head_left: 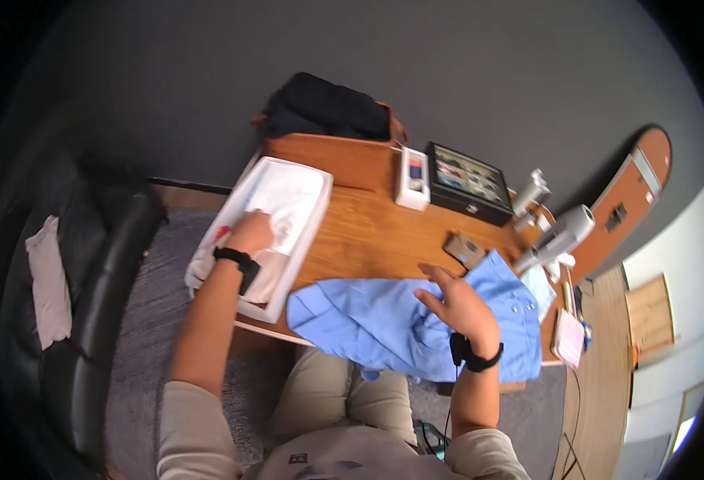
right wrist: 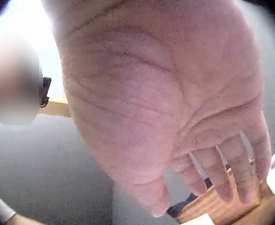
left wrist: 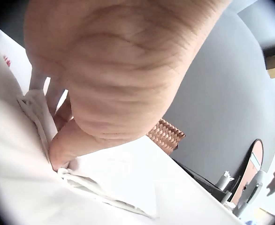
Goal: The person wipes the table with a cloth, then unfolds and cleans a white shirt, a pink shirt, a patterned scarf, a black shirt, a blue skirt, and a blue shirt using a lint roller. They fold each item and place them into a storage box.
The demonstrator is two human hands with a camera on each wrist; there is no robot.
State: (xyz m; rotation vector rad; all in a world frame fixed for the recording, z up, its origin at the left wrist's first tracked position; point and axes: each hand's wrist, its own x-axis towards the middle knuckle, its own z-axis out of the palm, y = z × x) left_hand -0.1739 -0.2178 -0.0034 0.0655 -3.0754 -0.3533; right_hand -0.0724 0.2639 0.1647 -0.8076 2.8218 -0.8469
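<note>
My left hand (head_left: 252,233) reaches into a long white box (head_left: 317,210) at the table's left side. In the left wrist view its thumb and fingers pinch a fold of white cloth (left wrist: 40,115); some fingertips are hidden behind the fabric. White and beige folded cloths (head_left: 268,276) lie in the box, with a bit of red near the hand. My right hand (head_left: 465,308) hovers over a light blue shirt (head_left: 368,316) spread along the table's front edge. Its fingers are spread and relaxed, the palm bare in the right wrist view.
Behind the white box stands a brown bag (head_left: 328,158) with dark cloth on top. A small white box (head_left: 413,180), a black display case (head_left: 472,182), a brown object (head_left: 465,250) and a grey handheld appliance (head_left: 564,236) stand farther right. A black sofa (head_left: 120,264) is at left.
</note>
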